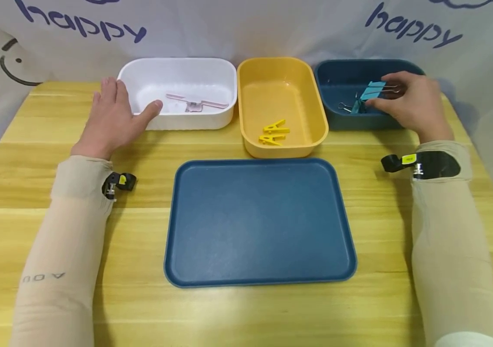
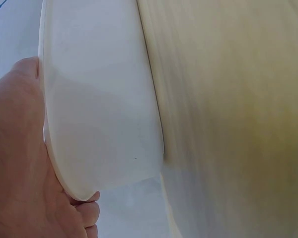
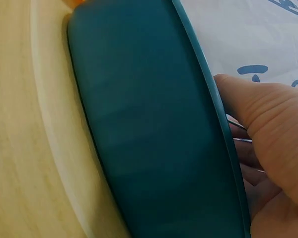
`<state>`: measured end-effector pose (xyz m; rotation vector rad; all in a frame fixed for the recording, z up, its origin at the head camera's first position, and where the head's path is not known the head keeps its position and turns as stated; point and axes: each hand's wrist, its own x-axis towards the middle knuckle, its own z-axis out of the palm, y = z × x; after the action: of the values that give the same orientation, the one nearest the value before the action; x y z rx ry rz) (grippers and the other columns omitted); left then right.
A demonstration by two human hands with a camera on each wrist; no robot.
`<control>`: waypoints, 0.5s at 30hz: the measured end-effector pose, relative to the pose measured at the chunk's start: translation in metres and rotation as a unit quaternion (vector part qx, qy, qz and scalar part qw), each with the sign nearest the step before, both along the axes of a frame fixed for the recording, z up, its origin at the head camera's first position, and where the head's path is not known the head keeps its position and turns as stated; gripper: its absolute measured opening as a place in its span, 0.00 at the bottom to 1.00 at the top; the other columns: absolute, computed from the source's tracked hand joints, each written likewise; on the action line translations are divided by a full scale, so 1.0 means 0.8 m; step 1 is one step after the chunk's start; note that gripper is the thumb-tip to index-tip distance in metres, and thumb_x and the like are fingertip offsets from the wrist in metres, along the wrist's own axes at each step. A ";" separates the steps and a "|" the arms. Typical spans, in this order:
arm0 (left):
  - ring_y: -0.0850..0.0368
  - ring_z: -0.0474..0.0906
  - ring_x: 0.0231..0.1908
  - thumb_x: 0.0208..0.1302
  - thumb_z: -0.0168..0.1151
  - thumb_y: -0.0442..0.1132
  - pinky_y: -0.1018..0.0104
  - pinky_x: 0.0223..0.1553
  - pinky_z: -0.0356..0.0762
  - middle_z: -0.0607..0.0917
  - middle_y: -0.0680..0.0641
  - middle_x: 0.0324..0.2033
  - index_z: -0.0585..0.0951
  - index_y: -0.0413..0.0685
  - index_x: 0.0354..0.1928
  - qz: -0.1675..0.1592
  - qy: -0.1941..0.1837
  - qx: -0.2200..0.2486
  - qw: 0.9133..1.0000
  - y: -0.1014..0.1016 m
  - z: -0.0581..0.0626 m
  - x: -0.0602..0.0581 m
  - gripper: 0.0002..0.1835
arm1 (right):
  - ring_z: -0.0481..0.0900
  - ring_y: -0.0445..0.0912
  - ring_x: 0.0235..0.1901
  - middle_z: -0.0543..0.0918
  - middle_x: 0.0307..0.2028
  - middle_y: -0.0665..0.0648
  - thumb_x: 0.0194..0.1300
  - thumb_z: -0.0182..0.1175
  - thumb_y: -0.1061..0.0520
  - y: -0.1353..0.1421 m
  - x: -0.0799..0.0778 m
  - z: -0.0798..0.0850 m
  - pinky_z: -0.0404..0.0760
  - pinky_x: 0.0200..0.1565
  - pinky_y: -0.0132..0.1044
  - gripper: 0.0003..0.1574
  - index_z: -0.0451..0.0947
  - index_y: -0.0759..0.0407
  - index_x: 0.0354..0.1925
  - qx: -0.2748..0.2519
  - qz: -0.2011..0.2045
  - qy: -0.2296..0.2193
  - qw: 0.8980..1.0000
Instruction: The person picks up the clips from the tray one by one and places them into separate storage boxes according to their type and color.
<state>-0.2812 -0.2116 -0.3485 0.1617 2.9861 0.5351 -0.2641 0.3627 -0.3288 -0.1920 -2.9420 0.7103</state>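
Note:
In the head view my left hand (image 1: 113, 115) rests on the front left corner of the white bin (image 1: 190, 123), thumb over the front rim and fingers along the left end. The left wrist view shows this hand (image 2: 20, 158) against the bin's rim. A pink clip (image 1: 196, 104) with long bars lies inside. My right hand (image 1: 417, 103) pinches a teal binder clip (image 1: 373, 90) over the dark blue bin (image 1: 363, 123). Another teal binder clip (image 1: 357, 106) sits just below it, partly covered. In the right wrist view the bin's wall hides most of what the right hand (image 3: 273, 134) holds.
Between the two bins stands a yellow bin (image 1: 283, 152) with two yellow clothespins (image 1: 275, 127) inside. A blue tray (image 1: 259, 221) lies in front on the wooden table (image 1: 142, 231). White cloth (image 1: 272, 29) with lettering hangs behind the bins.

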 end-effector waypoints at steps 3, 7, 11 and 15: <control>0.32 0.25 0.82 0.70 0.33 0.77 0.41 0.84 0.23 0.28 0.30 0.81 0.29 0.29 0.79 -0.005 0.007 0.006 1.000 0.003 0.000 -0.001 0.62 | 0.83 0.60 0.59 0.83 0.64 0.67 0.64 0.69 0.37 0.006 0.000 0.000 0.86 0.54 0.43 0.48 0.70 0.58 0.74 0.015 -0.001 -0.009 1.000; 0.30 0.30 0.82 0.70 0.34 0.77 0.41 0.85 0.25 0.30 0.30 0.82 0.30 0.28 0.79 -0.003 0.014 0.009 1.000 0.002 -0.001 -0.001 0.62 | 0.82 0.63 0.56 0.83 0.62 0.70 0.64 0.70 0.39 0.010 -0.004 0.002 0.79 0.43 0.36 0.48 0.71 0.61 0.73 0.037 0.010 -0.023 0.999; 0.31 0.28 0.83 0.70 0.34 0.76 0.42 0.85 0.24 0.29 0.30 0.81 0.29 0.28 0.79 0.003 0.012 0.008 1.000 -0.001 0.000 0.000 0.62 | 0.79 0.69 0.59 0.80 0.63 0.75 0.66 0.69 0.39 0.011 -0.010 0.006 0.81 0.56 0.58 0.50 0.67 0.66 0.74 0.062 0.029 -0.057 0.996; 0.34 0.23 0.83 0.70 0.34 0.77 0.42 0.84 0.22 0.26 0.31 0.81 0.28 0.30 0.79 0.005 0.004 0.007 1.000 -0.002 -0.001 0.001 0.62 | 0.78 0.70 0.58 0.79 0.62 0.78 0.66 0.68 0.39 0.011 -0.016 0.012 0.77 0.59 0.67 0.51 0.67 0.69 0.73 0.090 0.051 -0.088 0.991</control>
<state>-0.2805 -0.2128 -0.3489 0.1507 2.9940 0.5565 -0.2770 0.3719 -0.3194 -0.0925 -3.1821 0.4554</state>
